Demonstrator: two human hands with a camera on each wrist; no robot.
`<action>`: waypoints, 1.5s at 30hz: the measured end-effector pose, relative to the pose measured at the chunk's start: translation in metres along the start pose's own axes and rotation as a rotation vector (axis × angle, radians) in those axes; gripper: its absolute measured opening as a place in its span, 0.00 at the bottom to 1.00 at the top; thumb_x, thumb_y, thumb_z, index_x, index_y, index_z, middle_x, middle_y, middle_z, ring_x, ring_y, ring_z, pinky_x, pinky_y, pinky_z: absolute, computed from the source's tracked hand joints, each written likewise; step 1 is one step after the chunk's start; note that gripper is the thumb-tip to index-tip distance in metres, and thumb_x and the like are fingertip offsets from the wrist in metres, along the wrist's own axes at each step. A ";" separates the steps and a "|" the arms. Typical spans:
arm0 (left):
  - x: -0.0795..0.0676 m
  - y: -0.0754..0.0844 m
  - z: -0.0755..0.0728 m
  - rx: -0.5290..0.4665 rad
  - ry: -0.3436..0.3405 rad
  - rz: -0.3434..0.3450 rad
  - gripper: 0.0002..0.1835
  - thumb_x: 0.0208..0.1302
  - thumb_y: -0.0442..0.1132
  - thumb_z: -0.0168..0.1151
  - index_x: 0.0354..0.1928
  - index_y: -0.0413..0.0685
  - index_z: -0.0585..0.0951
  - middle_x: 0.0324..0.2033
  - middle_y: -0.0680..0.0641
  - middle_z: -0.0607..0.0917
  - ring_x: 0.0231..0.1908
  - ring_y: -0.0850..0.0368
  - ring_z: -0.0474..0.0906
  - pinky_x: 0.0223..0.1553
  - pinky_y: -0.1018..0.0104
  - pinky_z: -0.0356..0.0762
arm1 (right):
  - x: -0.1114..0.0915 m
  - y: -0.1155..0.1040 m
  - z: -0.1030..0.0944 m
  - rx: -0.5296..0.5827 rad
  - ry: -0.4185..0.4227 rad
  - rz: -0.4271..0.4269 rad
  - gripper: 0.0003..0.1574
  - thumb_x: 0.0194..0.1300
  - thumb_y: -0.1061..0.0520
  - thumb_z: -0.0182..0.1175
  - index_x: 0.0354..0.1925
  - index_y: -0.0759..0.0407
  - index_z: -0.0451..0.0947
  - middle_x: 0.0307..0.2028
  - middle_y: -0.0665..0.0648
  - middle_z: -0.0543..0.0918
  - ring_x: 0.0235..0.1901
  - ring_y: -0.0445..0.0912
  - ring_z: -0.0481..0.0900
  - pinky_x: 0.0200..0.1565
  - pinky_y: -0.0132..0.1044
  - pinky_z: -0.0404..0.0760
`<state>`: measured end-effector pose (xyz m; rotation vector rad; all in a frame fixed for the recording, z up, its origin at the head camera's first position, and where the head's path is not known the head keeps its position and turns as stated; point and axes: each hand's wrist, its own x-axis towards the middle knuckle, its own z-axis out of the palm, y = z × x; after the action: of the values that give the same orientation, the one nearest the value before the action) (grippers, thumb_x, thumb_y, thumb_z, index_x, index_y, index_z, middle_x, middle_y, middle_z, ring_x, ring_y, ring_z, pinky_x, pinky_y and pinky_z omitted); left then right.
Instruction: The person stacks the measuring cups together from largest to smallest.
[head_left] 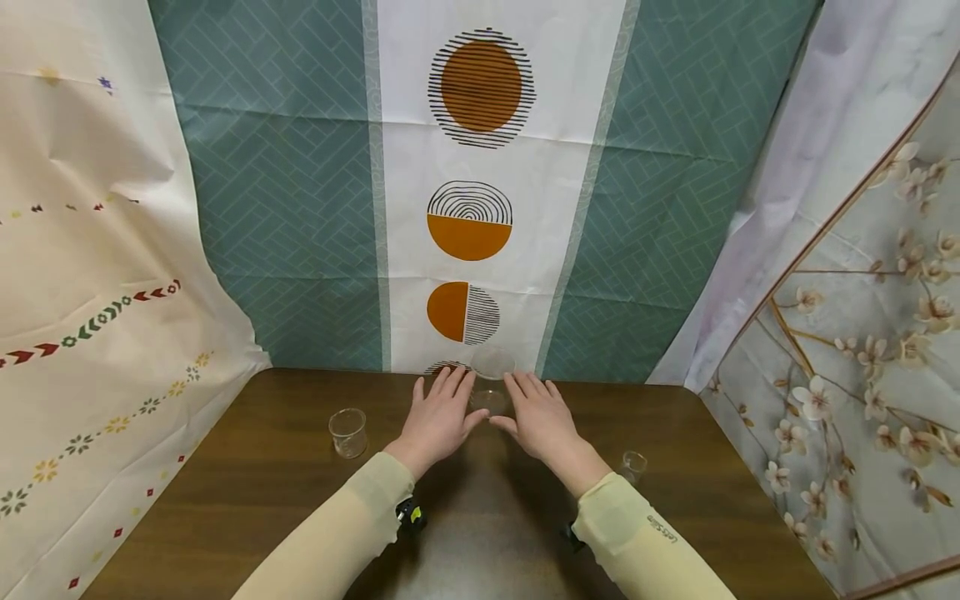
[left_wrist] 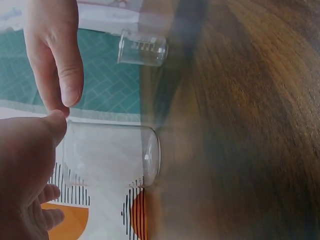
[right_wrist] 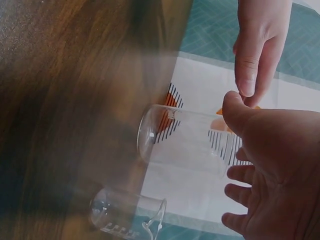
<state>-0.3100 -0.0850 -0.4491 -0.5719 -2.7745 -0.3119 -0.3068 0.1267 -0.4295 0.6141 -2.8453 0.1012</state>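
Observation:
A large clear glass beaker (head_left: 491, 395) stands upright near the far edge of the table, between my two hands. My left hand (head_left: 438, 414) is on its left side and my right hand (head_left: 542, 417) on its right, fingers straight and pointing forward. The thumbs come close together in front of the glass. In the left wrist view the large beaker (left_wrist: 107, 155) shows beyond the left thumb. The right wrist view has the same beaker (right_wrist: 185, 135) beside the right hand (right_wrist: 275, 165), with the left hand (right_wrist: 260, 45) above.
To the left on the brown wooden table (head_left: 480, 542) stands a medium glass beaker (head_left: 348, 433). A small glass beaker (head_left: 633, 466) is at the right, near my right wrist. Patterned cloth (head_left: 285, 208) hangs behind the table, with more cloth along both sides.

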 end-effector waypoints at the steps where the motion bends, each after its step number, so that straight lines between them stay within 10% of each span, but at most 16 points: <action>1: 0.001 -0.001 0.001 -0.003 -0.001 0.000 0.41 0.83 0.64 0.57 0.85 0.46 0.66 0.83 0.38 0.66 0.83 0.36 0.58 0.76 0.22 0.53 | 0.000 0.000 0.000 0.003 0.000 -0.001 0.52 0.79 0.32 0.64 0.83 0.62 0.65 0.80 0.66 0.69 0.80 0.62 0.66 0.78 0.64 0.62; 45: 0.016 -0.003 0.008 0.021 -0.026 0.028 0.35 0.85 0.55 0.61 0.84 0.46 0.68 0.84 0.44 0.66 0.82 0.38 0.60 0.75 0.22 0.54 | 0.014 0.008 0.006 0.022 -0.004 -0.017 0.49 0.79 0.36 0.66 0.82 0.62 0.67 0.79 0.66 0.70 0.79 0.62 0.68 0.78 0.64 0.63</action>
<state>-0.3274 -0.0801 -0.4519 -0.6130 -2.7883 -0.2711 -0.3237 0.1280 -0.4321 0.6431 -2.8458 0.1288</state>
